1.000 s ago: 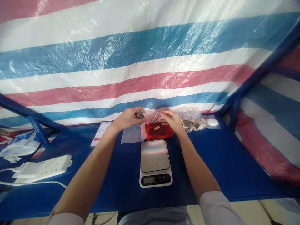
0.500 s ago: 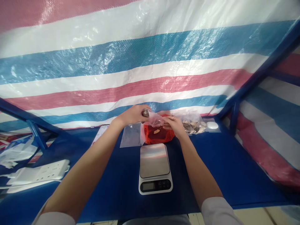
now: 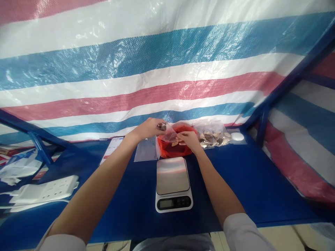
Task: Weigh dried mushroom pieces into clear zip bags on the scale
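My left hand (image 3: 149, 128) is closed around small dark pieces at its fingertips, held at the top edge of a small clear plastic bag (image 3: 169, 134). My right hand (image 3: 188, 140) pinches the other side of that bag. Both hands hover over a red bag (image 3: 170, 150) with a pale piece inside. In front of it sits a white digital scale (image 3: 173, 183) with a steel platter, nothing on it.
A clear bag of brown and pale slices (image 3: 213, 136) lies right of the red bag, with a white round object (image 3: 237, 136) beyond. An empty clear bag (image 3: 145, 152) and a phone (image 3: 111, 148) lie to the left. A white power strip (image 3: 44, 188) sits far left.
My right hand slid left from the bag of slices to the small clear bag. My left hand stayed closed on the dark pieces at the bag's mouth.
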Motion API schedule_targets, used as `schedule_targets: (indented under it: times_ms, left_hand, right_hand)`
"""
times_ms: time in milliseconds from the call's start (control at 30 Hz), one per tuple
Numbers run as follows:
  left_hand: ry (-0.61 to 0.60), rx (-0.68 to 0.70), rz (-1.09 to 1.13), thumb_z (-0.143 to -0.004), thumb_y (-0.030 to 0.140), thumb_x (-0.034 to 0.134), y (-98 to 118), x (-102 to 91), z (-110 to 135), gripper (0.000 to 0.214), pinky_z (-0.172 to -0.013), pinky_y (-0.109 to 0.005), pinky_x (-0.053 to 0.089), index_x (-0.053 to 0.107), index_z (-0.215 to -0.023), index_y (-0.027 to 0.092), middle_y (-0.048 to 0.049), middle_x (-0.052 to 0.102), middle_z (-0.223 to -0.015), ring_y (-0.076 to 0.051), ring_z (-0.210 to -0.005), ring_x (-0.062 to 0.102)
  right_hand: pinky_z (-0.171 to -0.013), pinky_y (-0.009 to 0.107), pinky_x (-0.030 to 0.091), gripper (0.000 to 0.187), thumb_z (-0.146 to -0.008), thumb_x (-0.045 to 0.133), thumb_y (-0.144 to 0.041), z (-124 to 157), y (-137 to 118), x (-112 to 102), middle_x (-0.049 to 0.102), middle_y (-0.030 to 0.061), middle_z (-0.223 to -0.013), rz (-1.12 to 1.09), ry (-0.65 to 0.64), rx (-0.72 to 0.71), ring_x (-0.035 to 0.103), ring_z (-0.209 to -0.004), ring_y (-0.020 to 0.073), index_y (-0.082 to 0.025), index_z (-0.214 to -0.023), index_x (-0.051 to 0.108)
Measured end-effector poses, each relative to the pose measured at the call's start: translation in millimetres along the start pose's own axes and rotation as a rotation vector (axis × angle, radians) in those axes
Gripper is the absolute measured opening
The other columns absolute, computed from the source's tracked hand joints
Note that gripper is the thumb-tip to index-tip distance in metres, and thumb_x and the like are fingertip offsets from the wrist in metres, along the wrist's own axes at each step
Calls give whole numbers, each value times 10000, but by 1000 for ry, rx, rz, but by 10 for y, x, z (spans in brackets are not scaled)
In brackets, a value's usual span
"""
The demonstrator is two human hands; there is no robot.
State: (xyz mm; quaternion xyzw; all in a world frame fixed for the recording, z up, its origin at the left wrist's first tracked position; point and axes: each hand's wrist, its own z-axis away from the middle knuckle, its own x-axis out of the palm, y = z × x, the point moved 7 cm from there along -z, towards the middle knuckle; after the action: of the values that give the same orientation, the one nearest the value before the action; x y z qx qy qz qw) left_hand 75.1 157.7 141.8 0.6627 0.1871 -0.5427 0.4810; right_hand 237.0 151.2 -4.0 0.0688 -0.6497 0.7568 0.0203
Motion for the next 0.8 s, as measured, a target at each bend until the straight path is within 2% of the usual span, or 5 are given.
schedule_targets:
  times_ms: [100,367,467,600,800]
  left_hand:
    - [19,61,-2,-795,379,606,-5,-8,30,219,-617,-253,402,720,-884,215,-6,681,-730,-155,-647,589]
    - [61,89,45,-886,467,557,-67,-12,95,330,-620,-247,397,754,-958,212,-10,709,-745,-138,-613,566]
    - [74,118,46,-920,513,487,-61,-27,107,412,-614,-256,392,740,-853,195,-13,685,-708,-140,-608,538]
    - [121,133,2,-927,537,457,-33,-58,101,485,-600,-273,362,644,-656,181,-9,587,-620,-139,-596,479]
    - [176,118,-19,-913,487,492,-61,-44,59,417,-601,-278,360,666,-681,189,-11,614,-630,-131,-578,478]
  right_hand:
    - [-590,233,608,137,-764,731,-303,-2,26,17,742,32,-734,34,-3,-3,699,-635,142,-173,-726,752]
    - [-589,256,617,146,-777,729,-318,0,31,32,733,33,-696,117,1,-28,717,-639,165,-179,-742,754]
    - [-596,252,609,175,-786,710,-327,11,24,59,739,43,-699,87,-23,-29,729,-644,173,-175,-704,737]
    - [-607,266,617,148,-753,734,-314,10,31,52,736,36,-681,75,17,-11,725,-635,177,-175,-701,737]
    - [-612,279,631,138,-763,731,-317,-1,70,73,742,34,-676,105,18,14,722,-628,174,-183,-736,753]
